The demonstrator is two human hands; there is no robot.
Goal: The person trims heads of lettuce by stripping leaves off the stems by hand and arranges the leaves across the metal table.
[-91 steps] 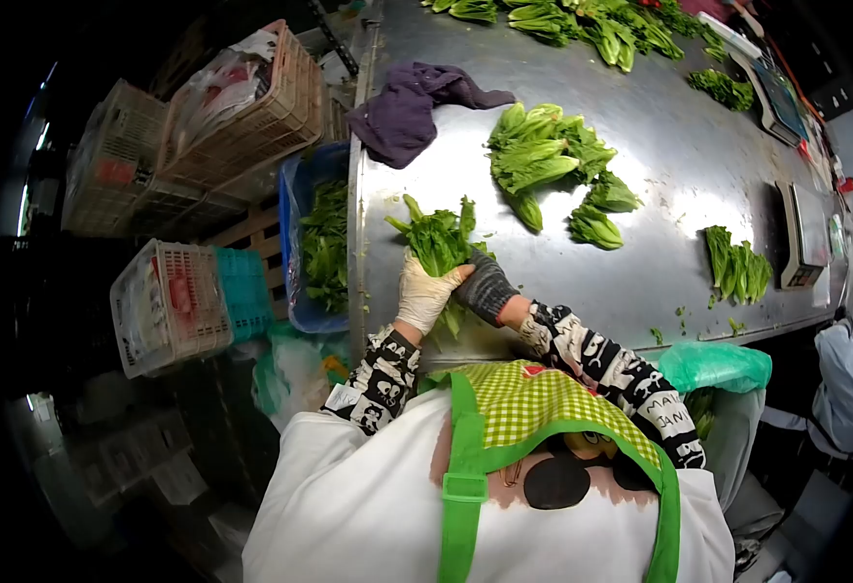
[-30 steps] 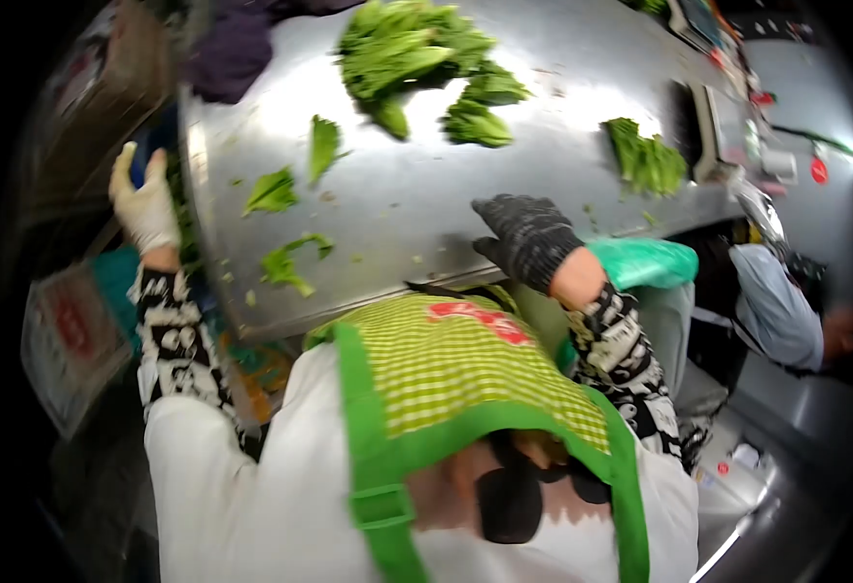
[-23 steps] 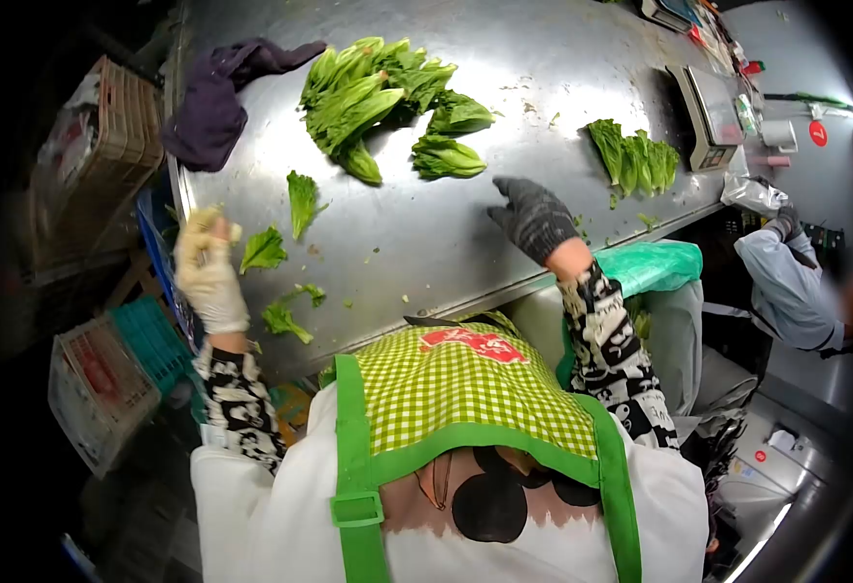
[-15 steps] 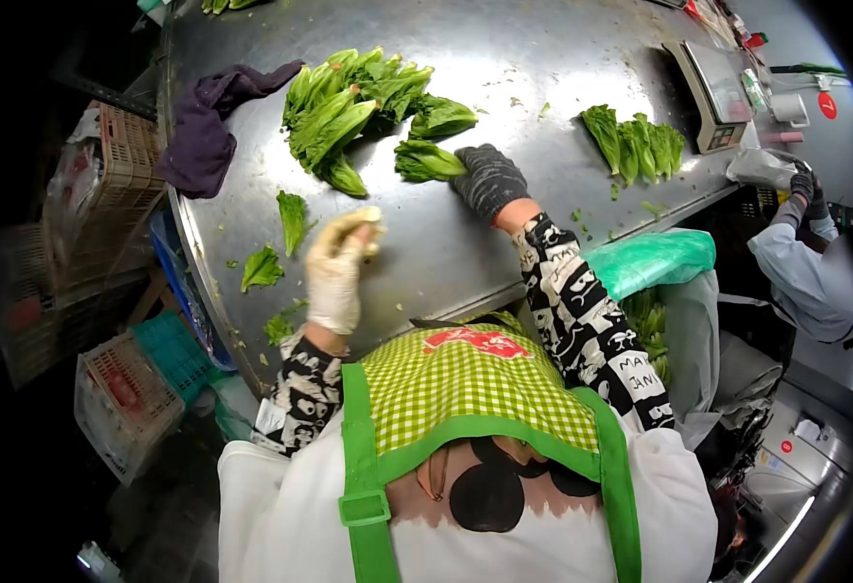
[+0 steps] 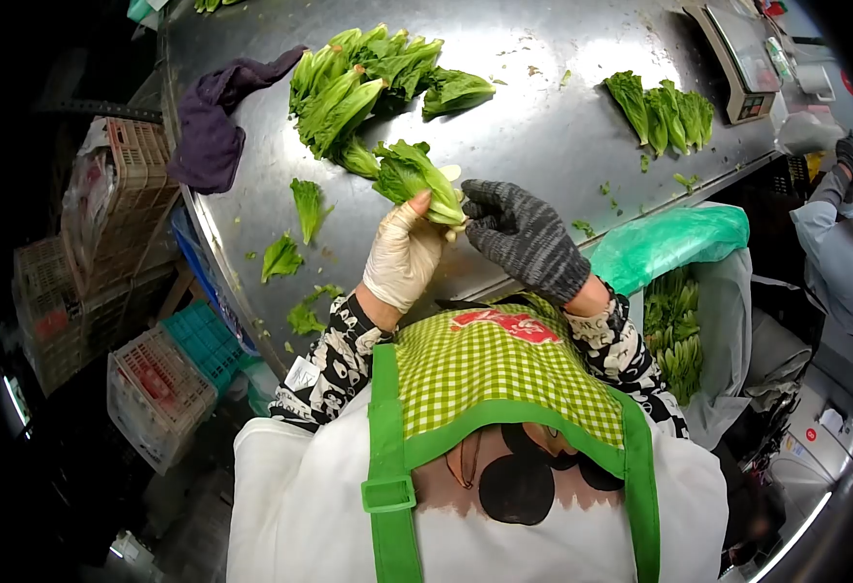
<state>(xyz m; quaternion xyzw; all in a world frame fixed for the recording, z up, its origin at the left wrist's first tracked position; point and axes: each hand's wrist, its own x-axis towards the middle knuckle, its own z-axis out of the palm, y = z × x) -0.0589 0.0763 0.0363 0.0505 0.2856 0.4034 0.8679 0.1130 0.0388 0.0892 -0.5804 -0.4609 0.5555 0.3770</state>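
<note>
My left hand (image 5: 404, 255), in a pale glove, is closed round a small head of leafy lettuce (image 5: 415, 181) above the metal table (image 5: 543, 136). At the lettuce's stem end is my right hand (image 5: 526, 238), in a dark grey knit glove, its fingers bent and pressed together; what they pinch, if anything, is too small to make out. Just beyond lies a heap of lettuce heads (image 5: 344, 97). Loose leaves (image 5: 307, 209) are scattered left of my left hand.
A purple cloth (image 5: 214, 131) lies at the table's left edge, with stacked crates (image 5: 135, 175) beyond. To the right are a lettuce row (image 5: 661, 115), a scale (image 5: 737, 68), a green-lined bin (image 5: 674, 243) holding greens, and a co-worker's sleeve (image 5: 830, 248).
The small lettuce head has come off the table into my left hand, which moved right and forward. Earlier, my left hand was over at the table's left side. My right hand is now beside the stem.
</note>
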